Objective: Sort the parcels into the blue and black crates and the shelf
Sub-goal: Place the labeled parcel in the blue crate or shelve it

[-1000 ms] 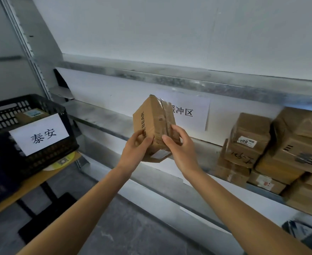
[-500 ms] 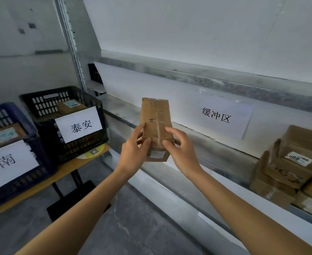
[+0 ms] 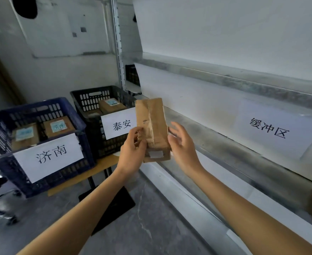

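Farthest left of the held parcel (image 3: 152, 129) sits the blue crate (image 3: 33, 108), with a white paper sign (image 3: 49, 155) on its front and two brown boxes (image 3: 25, 135) with bluish labels inside. Between it and the parcel stands the black crate (image 3: 94, 100), with its own paper sign (image 3: 121, 124) and a labelled box (image 3: 111, 105) in it. Both crates rest on a wooden table (image 3: 103, 164), lower than the parcel.

The left hand (image 3: 133, 153) grips the parcel's left edge, its fingers curled round the cardboard. The parcel is in the air, overlapping the black crate's sign. Its long axis is nearly upright. A taped seam runs along the face turned to the camera, and a white patch sits at its lower end.

Just right of the parcel, the right hand (image 3: 183, 146) has its fingers spread and relaxed. It cannot be told whether the palm touches the box.

Behind and right of the parcel runs the grey metal shelf (image 3: 215, 144), backed by a white panel with a third sign (image 3: 272, 128). Below the parcel lies a grey, stone-patterned floor (image 3: 151, 227), and behind it are pale walls.
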